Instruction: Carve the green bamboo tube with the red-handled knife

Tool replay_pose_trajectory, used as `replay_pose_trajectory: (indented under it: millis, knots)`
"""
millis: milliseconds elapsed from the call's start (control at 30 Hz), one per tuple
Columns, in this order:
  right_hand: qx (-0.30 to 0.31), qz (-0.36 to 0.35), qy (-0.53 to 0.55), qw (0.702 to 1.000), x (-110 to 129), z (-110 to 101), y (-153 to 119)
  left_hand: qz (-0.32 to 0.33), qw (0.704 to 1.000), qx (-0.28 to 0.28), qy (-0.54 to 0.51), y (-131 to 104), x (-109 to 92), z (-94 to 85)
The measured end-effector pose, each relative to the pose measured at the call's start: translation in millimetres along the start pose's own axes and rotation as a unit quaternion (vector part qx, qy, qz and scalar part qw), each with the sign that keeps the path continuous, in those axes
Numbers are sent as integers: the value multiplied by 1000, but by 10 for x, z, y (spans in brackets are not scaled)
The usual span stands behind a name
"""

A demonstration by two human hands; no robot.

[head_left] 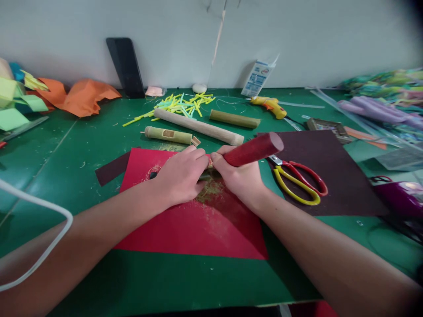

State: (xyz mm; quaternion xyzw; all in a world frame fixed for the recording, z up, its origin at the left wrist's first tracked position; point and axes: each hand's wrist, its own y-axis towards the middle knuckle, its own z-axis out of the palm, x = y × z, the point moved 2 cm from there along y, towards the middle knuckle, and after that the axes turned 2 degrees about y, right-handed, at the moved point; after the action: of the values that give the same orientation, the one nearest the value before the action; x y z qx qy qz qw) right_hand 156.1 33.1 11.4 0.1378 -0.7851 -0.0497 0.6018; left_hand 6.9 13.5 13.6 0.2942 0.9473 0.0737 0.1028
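Observation:
A red paper sheet (185,233) lies on the green table, scattered with fine shavings (213,193). Over its upper part, my left hand (181,176) is closed on a dark, slender piece that is mostly hidden; a black end (153,175) shows beside the wrist. My right hand (243,176) grips a thick red handle (254,149), which slants up to the right; its working end is hidden between the hands. Just behind them are a cut bamboo tube (175,135) and a pale wooden stick (198,126).
Red-and-yellow scissors (299,182) rest on dark paper (346,185) at right. Behind are a green bamboo piece (234,119), a yellow glue gun (269,105), cut straws (178,105) and a leaning phone (125,66). A white cable (46,200) crosses the left side.

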Motion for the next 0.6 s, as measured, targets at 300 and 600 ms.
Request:
replay_pose_trajectory:
  millis: [300,600]
  knots:
    - [-20,15,2,1000,-7,-28,-11,-5,1000,-10,-2,-9,7,14]
    - [6,3,-5,1000,11,0,-7,-6,1000,-6,-1,-7,-2,-4]
